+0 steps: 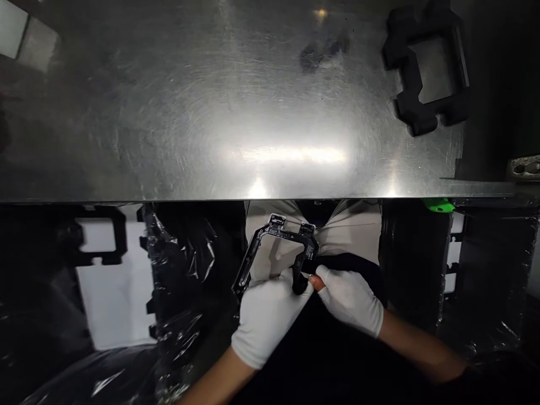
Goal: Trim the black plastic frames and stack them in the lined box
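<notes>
My left hand [266, 315], in a white glove, grips a thin black frame-shaped part [270, 239] below the table's near edge, over my lap. My right hand [350, 298], also in a white glove with a bare fingertip showing, pinches the lower right end of the same frame. The frame is open in the middle, with small metal fittings along its top bar. Both hands touch each other near the frame's bottom.
A scratched shiny metal table [211, 112] fills the upper half. A black foam holder [430, 67] with a square opening lies at its far right. Black bins lined with clear plastic film [185, 270] stand left and right below. A green object [439, 205] sits at the edge.
</notes>
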Tool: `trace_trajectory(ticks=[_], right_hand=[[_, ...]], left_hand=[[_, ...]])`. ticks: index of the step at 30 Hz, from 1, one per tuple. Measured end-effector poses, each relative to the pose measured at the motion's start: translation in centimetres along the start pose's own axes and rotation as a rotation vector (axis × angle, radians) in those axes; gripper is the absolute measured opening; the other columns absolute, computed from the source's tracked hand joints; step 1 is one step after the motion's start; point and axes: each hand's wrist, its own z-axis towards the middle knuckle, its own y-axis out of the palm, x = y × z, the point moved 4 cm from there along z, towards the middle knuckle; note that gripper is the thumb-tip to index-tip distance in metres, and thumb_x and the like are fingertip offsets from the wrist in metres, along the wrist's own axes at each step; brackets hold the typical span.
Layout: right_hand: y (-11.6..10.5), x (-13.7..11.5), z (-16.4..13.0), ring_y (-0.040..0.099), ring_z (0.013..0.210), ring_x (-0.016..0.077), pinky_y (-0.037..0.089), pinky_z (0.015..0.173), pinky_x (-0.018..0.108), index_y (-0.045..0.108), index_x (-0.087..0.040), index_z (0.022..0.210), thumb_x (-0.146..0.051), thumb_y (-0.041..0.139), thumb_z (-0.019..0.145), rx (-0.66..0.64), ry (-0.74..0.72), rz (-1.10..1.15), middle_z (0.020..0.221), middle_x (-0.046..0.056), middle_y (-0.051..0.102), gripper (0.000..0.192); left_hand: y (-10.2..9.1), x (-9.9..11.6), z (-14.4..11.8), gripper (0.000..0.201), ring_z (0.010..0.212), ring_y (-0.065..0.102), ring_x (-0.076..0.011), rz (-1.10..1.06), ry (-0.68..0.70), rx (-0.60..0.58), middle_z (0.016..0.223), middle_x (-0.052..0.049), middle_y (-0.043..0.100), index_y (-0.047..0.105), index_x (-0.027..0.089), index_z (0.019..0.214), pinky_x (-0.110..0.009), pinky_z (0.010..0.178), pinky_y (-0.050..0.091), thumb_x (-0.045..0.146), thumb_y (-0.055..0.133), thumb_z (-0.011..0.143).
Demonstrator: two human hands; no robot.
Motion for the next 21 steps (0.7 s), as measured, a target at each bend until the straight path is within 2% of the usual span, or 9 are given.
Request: trace_trajectory(ticks=[6,9,12,16,19,21], right_hand=[[0.1,0.0,0.2,0.077,0.074,0.0185,0.032,0.056,0.028,0.065,-0.021,0.11,-0.042,0.037,0.119,0.004,0.057,0.032,0.09,0.004,0.08,0.036],[-0.1,0.2,-0.1,0.074,0.071,0.0167,0.036,0.058,0.026,0.062,-0.022,0.105,-0.043,0.034,0.119,0.042,0.064,0.14,0.086,0.002,0.078,0.038],[-0.5,0.9,-0.3,0.069,0.067,0.0154,0.039,0.06,0.026,0.059,-0.023,0.1,-0.046,0.032,0.119,0.102,0.092,0.255,0.082,0.0,0.075,0.04],[-0.9,0.7,0.2,0.071,0.073,0.0163,0.042,0.063,0.025,0.06,-0.024,0.102,-0.048,0.048,0.114,0.148,0.078,0.357,0.086,-0.001,0.077,0.03],[-1.3,-0.3,1.2,0.077,0.085,0.0188,0.048,0.07,0.025,0.067,-0.025,0.109,-0.04,0.058,0.109,0.163,0.091,0.292,0.095,0.001,0.082,0.017],[-1.7,-1.2,1.9,0.08,0.094,0.0212,0.051,0.076,0.027,0.07,-0.027,0.121,-0.035,0.058,0.107,0.186,0.108,0.221,0.105,0.002,0.085,0.02]], left_hand=[[0.1,0.7,0.1,0.058,0.071,0.078,-0.0399,0.165,-0.031,-0.096,0.066,-0.015,0.075,0.078,0.018,0.087,-0.043,0.064,0.046,0.062,0.046,0.106],[-0.1,0.9,0.3,0.059,0.077,0.079,-0.0415,0.218,-0.084,-0.114,0.072,-0.017,0.078,0.078,0.017,0.089,-0.043,0.066,0.048,0.065,0.047,0.105],[0.0,0.6,0.5,0.059,0.076,0.079,-0.039,0.199,-0.158,-0.132,0.072,-0.015,0.077,0.076,0.017,0.095,-0.04,0.064,0.047,0.068,0.05,0.103],[-0.2,0.3,0.9,0.054,0.075,0.078,-0.0352,0.194,-0.171,-0.07,0.071,-0.01,0.075,0.071,0.018,0.097,-0.038,0.064,0.045,0.068,0.05,0.103],[-0.2,0.2,1.2,0.051,0.07,0.076,-0.0352,0.221,-0.158,-0.067,0.067,-0.01,0.072,0.068,0.018,0.096,-0.038,0.062,0.041,0.065,0.052,0.103],[-0.1,0.2,1.4,0.047,0.066,0.073,-0.0346,0.205,-0.113,-0.037,0.064,-0.011,0.069,0.069,0.017,0.096,-0.039,0.061,0.04,0.059,0.05,0.104]])
